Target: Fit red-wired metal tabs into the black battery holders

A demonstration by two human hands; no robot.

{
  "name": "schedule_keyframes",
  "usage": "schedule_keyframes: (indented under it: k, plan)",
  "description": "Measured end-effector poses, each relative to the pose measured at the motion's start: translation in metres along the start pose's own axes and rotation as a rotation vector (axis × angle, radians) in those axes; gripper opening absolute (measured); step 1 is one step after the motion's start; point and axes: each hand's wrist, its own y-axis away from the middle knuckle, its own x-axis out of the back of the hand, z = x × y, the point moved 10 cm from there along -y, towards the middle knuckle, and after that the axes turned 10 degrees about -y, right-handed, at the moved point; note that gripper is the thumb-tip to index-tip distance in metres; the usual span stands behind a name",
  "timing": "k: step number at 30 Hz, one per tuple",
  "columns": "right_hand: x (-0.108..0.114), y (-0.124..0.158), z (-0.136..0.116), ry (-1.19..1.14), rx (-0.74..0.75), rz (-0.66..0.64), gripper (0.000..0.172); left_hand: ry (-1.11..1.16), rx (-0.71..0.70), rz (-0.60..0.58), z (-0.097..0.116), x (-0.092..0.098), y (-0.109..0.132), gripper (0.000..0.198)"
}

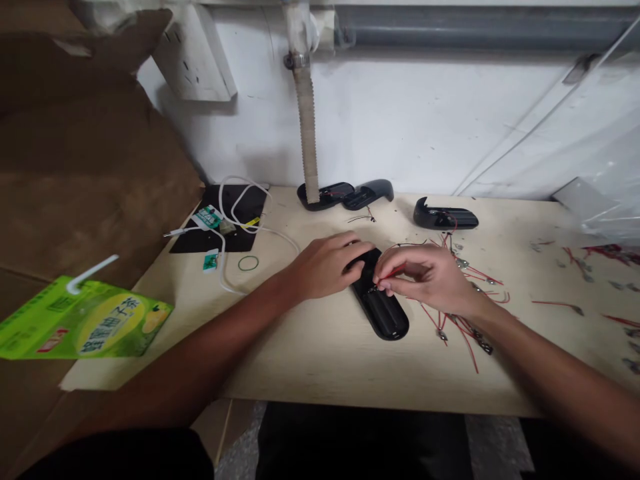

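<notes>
Cardboard sheet: leaned at the upper left of the frame, over the bench's left end.
Workbench: pale board across the middle of the frame, set against a white wall.
Drink carton: green, with a white straw, lay at the lower left, off the bench edge.
Left hand: at frame centre, fingers curled down over the upper end of the black housing, pinning it to the board.
Right hand: just right of centre, thumb and forefinger closed together on the red wire at the housing's edge.
Black housing: long plastic shell with an open ribbed bay, lay slantwise at centre, between the two hands.
Spare shells: more black shells sat at the back of the bench, near the wall.
Loose wires: red leads with metal tabs were strewn under and right of the right wrist.
Red wire: a short length showed at the pinching fingertips, touching the housing.
Risk: the thin wire looked likely to slip from the pinch or kink if pulled hard; the wrist lying on the loose wires could drag them off; the housing could skid if the left hand eased.
</notes>
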Motion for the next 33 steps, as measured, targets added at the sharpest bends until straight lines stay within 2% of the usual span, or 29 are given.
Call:
schedule_keyframes:
  k: [10, 17, 20, 26, 33]
  plan:
    - [-0.005, -0.001, -0.004, 0.237, 0.089, -0.082, 0.004, 0.047, 0.036, -0.038, -0.003, -0.001, -0.001, 0.028]
    - [-0.020, 0.002, -0.014, 0.323, 0.233, -0.162, 0.005, 0.060, 0.159, -0.048, -0.010, -0.008, 0.000, 0.025]
    - [-0.026, 0.004, -0.015, 0.374, 0.266, -0.164, 0.007, 0.071, 0.179, -0.051, -0.010, -0.011, 0.001, 0.031]
    - [-0.029, 0.006, -0.016, 0.397, 0.298, -0.120, 0.008, 0.267, 0.045, 0.053, 0.001, -0.008, 0.001, 0.051]
    - [-0.026, 0.004, -0.012, 0.323, 0.307, -0.113, 0.005, 0.340, -0.010, 0.096, 0.005, -0.005, 0.001, 0.051]
